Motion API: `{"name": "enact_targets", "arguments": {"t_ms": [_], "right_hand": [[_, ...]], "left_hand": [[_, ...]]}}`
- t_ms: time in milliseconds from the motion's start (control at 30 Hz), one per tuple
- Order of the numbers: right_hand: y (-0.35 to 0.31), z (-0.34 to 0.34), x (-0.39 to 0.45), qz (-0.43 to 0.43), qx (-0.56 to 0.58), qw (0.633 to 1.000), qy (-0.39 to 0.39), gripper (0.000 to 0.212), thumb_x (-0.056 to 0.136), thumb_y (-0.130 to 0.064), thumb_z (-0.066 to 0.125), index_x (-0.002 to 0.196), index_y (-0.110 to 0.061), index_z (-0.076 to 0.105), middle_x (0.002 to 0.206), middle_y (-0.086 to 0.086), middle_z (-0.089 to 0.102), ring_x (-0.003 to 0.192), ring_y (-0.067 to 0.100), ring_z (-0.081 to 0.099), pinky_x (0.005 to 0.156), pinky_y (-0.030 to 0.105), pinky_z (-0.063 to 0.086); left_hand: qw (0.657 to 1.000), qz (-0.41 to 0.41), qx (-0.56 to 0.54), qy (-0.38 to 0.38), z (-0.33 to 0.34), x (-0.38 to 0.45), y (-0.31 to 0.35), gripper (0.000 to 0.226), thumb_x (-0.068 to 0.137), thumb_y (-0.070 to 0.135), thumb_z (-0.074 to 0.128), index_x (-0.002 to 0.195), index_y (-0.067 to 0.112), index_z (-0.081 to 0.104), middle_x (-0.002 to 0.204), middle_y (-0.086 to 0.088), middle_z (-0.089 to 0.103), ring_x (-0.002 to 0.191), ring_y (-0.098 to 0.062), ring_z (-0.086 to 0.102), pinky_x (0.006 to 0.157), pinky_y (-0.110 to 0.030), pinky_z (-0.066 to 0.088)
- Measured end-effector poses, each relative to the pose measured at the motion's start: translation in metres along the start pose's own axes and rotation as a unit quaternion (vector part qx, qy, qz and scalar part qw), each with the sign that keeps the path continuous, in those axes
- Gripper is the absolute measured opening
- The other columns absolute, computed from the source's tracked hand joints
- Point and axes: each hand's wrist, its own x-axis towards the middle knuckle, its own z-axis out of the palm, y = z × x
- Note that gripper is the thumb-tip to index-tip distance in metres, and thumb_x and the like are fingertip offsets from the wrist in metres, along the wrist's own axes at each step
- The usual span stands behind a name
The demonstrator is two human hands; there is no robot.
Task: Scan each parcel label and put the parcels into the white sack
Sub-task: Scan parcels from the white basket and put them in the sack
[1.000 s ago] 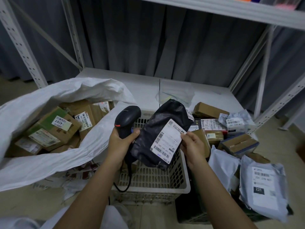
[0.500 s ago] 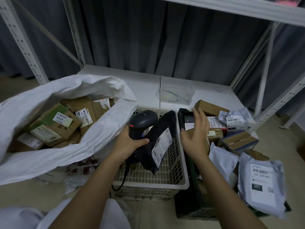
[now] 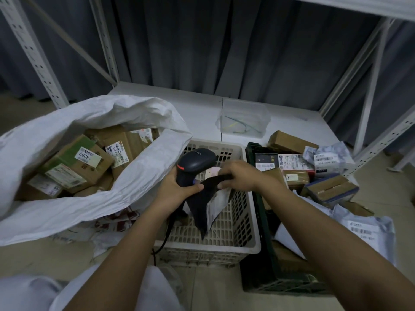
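Observation:
My left hand grips the handle of a black barcode scanner, its thumb touching the top of a black plastic parcel. The parcel hangs edge-on over the white basket, its white label turned to the right. My right hand is closed on the parcel's top edge, right beside the scanner. The white sack lies open to the left, with several labelled cardboard boxes inside.
A dark green crate to the right holds several boxes and grey mailer bags. A clear plastic tub sits on the low white shelf behind. Metal rack posts stand at both sides. The scanner cable hangs by the basket's left wall.
A second ago my right hand held the parcel with its label facing up. It let go, leaving the parcel pinned by my left hand, and now grips the top edge. The parcel hangs lower.

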Motion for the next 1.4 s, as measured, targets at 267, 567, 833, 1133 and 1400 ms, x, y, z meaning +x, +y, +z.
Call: {"name": "enact_targets", "arguments": {"t_ms": [267,567,833,1133,1400], "right_hand": [[0.051,0.030,-0.045,0.219,0.385,0.832,0.335,0.012,0.090,-0.039,0.062,0.101,-0.038,0.065,0.105,-0.006,0.070,0.096,0.016,0.064,0.083,0.032,0.052],[0.041,0.066,-0.044,0.243,0.605,0.642,0.403,0.017,0.096,-0.010,0.057,0.103,-0.025,0.061,0.096,-0.009,0.067,0.092,0.013,0.063,0.091,0.040,0.050],[0.038,0.076,-0.035,0.254,0.682,0.571,0.379,0.020,0.094,-0.010,0.059,0.114,-0.014,0.063,0.116,0.007,0.068,0.107,0.026,0.064,0.097,0.043,0.050],[0.035,0.079,-0.032,0.250,0.693,0.568,0.367,0.016,0.095,-0.010,0.058,0.106,-0.018,0.066,0.109,0.005,0.071,0.103,0.024,0.066,0.089,0.039,0.053],[0.035,0.080,-0.030,0.246,0.694,0.568,0.368,0.018,0.095,-0.010,0.058,0.110,-0.016,0.066,0.111,0.006,0.071,0.106,0.025,0.065,0.096,0.042,0.051]], "left_hand": [[0.989,0.019,-0.055,0.134,-0.004,0.007,0.000,0.045,0.080,0.009,0.076,0.118,0.022,0.053,0.094,0.016,0.060,0.084,0.006,0.056,0.068,-0.013,0.042],[0.998,0.019,-0.025,0.055,0.009,0.003,-0.002,0.035,0.081,0.008,0.074,0.107,0.023,0.056,0.085,0.008,0.065,0.069,-0.001,0.064,0.068,-0.019,0.051],[0.999,0.017,0.021,-0.027,0.019,0.006,-0.009,0.036,0.084,0.007,0.071,0.112,0.023,0.056,0.086,0.004,0.065,0.073,-0.015,0.065,0.078,-0.040,0.056],[0.997,0.030,0.052,-0.052,0.026,0.006,-0.012,0.050,0.085,0.006,0.069,0.129,0.018,0.047,0.095,0.012,0.058,0.080,-0.005,0.059,0.058,-0.011,0.047],[0.996,0.029,0.076,-0.044,0.025,0.007,-0.014,0.053,0.084,0.013,0.071,0.131,0.022,0.047,0.097,0.015,0.059,0.090,-0.011,0.060,0.067,-0.016,0.046]]}}
